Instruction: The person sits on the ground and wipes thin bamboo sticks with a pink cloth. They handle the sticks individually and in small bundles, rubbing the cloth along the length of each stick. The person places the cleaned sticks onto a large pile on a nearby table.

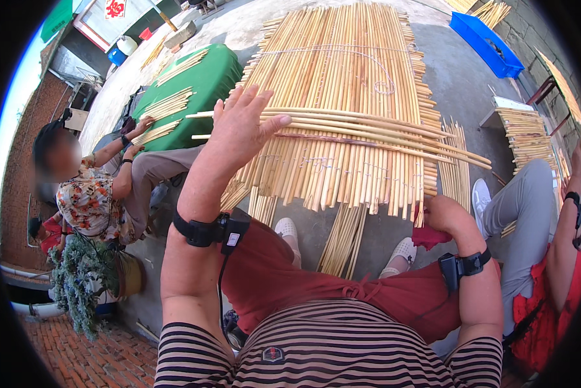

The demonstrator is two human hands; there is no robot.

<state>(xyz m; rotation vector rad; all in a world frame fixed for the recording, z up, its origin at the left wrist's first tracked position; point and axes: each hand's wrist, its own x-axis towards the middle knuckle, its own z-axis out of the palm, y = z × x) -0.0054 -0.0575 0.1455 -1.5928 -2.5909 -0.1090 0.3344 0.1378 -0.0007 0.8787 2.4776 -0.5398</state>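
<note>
In front of me lies a broad mat of pale wooden sticks (342, 84), side by side, with thin string running across it. Several loose sticks (368, 127) rest crosswise over its near part. My left hand (242, 126) is over the left ends of these loose sticks, its fingers stretched and its thumb apart. Close to the mat's near right corner, my right hand (444, 215) has its fingers curled round a dark red cloth (428, 237). The fingertips of that hand are partly hidden.
At left, a person (96, 187) touches sticks on a green-covered table (200, 97). Another person's grey-trousered leg (526, 207) is close on my right. Stick bundles (343, 239) lie below the mat. A blue crate (486, 45) stands far right, a potted plant (87, 278) lower left.
</note>
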